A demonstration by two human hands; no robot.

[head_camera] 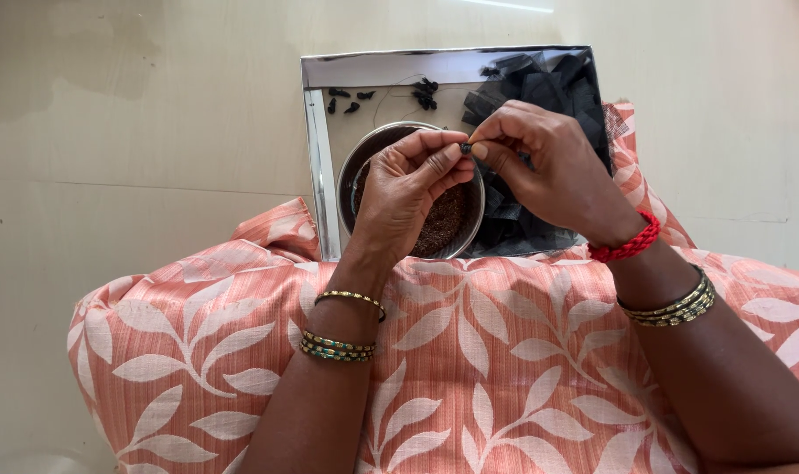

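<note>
Nearest the camera lies the person's lap, draped in peach cloth with a white leaf print [470, 351], and both forearms cross it, ringed with gold bangles [338, 347] and, at the right wrist, a red thread band [626, 246]. The left hand [408, 197] is closed in a pinch: thumb and forefinger grip a small dark bead [465, 147]. The right hand [549, 167] meets it from the other side, its fingertips also pinched just at the bead, seemingly on something fine that is too thin to make out. Both hands hover above a round steel bowl [351, 175] filled with tiny brownish-dark beads. The bowl stands in a shallow silver-rimmed tray [316, 149], beside a heap of black net fabric pieces [549, 79]. At the tray's far edge rest a few small black finished-looking bits [347, 99] and a tighter cluster [427, 93]. Judging by that handful set aside against the large net pile and the full bowl, the work appears barely begun, with most material unused.
</note>
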